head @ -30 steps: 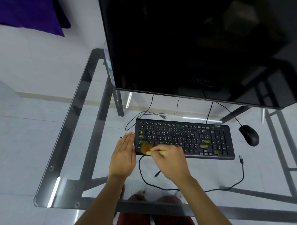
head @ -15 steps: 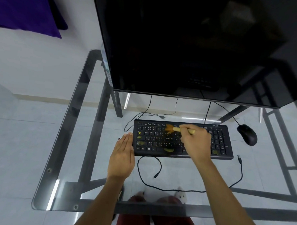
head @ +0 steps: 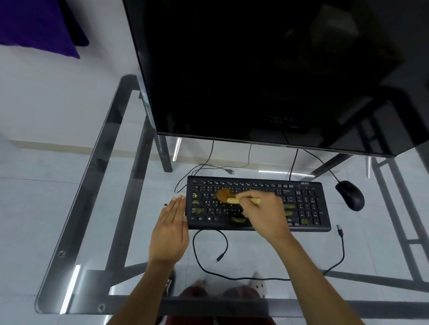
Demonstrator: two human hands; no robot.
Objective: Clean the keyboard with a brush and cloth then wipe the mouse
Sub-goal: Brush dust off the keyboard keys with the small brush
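Black keyboard (head: 258, 205) sits centre of the glass desk (head: 89, 181), just below the big dark monitor (head: 262, 66). Brush (head: 229, 197) w/ orange-brown bristles on the upper-left letter rows, pale handle pointing right. Right hand (head: 265, 213) pinches the handle, fingers curled round it, over the kbd's middle. Left hand (head: 169, 234) flat, fingers straight & together, edge against the kbd's left end, prob. steadying it. Yellowish smudges on several keys. Black mouse (head: 349, 195) near the kbd's right end, apart from it, untouched. No cloth in view. Step: brushing phase. Next calls for sweeping the remaining rows, esp. right side/numpad, then cloth.
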